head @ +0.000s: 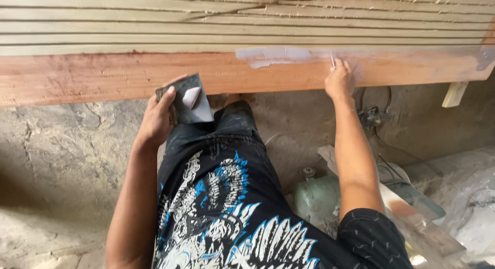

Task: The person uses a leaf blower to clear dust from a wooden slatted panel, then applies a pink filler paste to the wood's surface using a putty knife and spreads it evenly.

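Observation:
My left hand (pixel 157 117) grips a dark flat board (pixel 191 101) that carries a blob of pale putty (pixel 191 96). It hovers just below the edge of a long reddish wooden plank (pixel 103 76). My right hand (pixel 339 81) presses a small thin blade (pixel 332 60) against the plank's face, at a smeared patch of pale grey filler (pixel 278 55). Only the blade's tip shows above my fingers. Above the plank lie grooved pale boards (pixel 206 21).
A rough concrete floor (pixel 62 155) lies below. A greenish glass jar (pixel 314 197) stands by my right side, with paper and plastic scraps (pixel 412 197) and a cable (pixel 376 117) nearby. A pale wood offcut (pixel 455 94) hangs under the plank at right.

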